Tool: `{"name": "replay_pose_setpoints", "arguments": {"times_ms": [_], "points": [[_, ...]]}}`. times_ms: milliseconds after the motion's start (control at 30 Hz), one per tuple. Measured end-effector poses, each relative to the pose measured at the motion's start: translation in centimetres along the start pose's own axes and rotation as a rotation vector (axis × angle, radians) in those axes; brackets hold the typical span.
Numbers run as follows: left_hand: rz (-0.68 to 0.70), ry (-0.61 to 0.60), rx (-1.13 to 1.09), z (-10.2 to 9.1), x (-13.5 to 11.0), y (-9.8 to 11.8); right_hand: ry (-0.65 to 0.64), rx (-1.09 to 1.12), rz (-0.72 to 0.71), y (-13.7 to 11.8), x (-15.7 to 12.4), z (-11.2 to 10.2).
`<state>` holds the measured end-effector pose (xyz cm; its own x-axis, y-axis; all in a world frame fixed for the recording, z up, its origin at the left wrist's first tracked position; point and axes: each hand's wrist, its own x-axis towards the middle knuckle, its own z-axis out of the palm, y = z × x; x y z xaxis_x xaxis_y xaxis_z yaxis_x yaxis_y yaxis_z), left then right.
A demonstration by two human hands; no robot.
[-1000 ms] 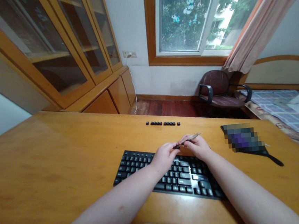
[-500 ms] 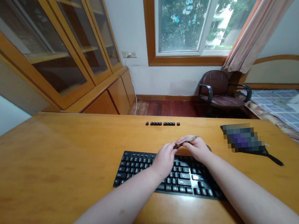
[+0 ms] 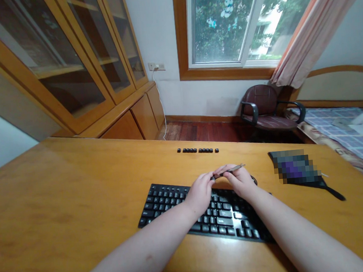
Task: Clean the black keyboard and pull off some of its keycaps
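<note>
A black keyboard [image 3: 181, 203] lies on the wooden desk [image 3: 78, 195] in front of me. Both my hands hover over its far edge. My right hand [image 3: 241, 181] is closed round a thin metal tool [image 3: 232, 171] that points left, its tip meeting my left hand. My left hand [image 3: 200, 191] pinches at that tip with thumb and forefinger; what it pinches is too small to name. A row of several loose black keycaps [image 3: 198, 150] lies on the desk beyond the keyboard.
A dark flat object [image 3: 299, 172] with a black handle [image 3: 334, 192] lies at the right of the desk. Glass-door cabinets [image 3: 67, 65] stand to the left. Beyond the desk are a brown office chair [image 3: 263, 112], a window and a bed [image 3: 342, 126].
The tool has tipped from slanting upward to nearly level. Both hands stayed over the keyboard's far edge, shifting only slightly.
</note>
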<state>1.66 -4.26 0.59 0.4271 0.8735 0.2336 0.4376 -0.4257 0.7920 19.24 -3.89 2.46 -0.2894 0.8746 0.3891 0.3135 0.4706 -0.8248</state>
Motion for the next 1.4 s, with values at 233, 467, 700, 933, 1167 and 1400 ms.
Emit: {"name": "replay_pose_setpoints", "arguments": {"times_ms": [233, 467, 700, 933, 1167, 1400], "points": [[-0.023, -0.006, -0.03, -0.1, -0.3, 0.4, -0.059, -0.106, -0.064, -0.7, -0.3, 0.0], [-0.091, 0.045, -0.244, -0.2, 0.4, -0.1, -0.002, -0.1, -0.075, 0.0, -0.5, 0.1], [-0.249, 0.095, -0.77, -0.5, 1.2, 0.3, 0.077, 0.113, -0.161, 0.7, -0.1, -0.1], [-0.538, 0.005, -1.363, -0.8, 1.6, -0.1, -0.049, -0.087, -0.445, -0.8, -0.4, -0.5], [-0.48, 0.155, -1.22, -0.4, 1.7, -0.2, 0.168, -0.259, -0.281, 0.0, -0.8, -0.2], [-0.319, 0.111, -1.079, -0.4, 1.4, 0.5, -0.048, -0.383, -0.217, 0.6, -0.1, -0.2]]}}
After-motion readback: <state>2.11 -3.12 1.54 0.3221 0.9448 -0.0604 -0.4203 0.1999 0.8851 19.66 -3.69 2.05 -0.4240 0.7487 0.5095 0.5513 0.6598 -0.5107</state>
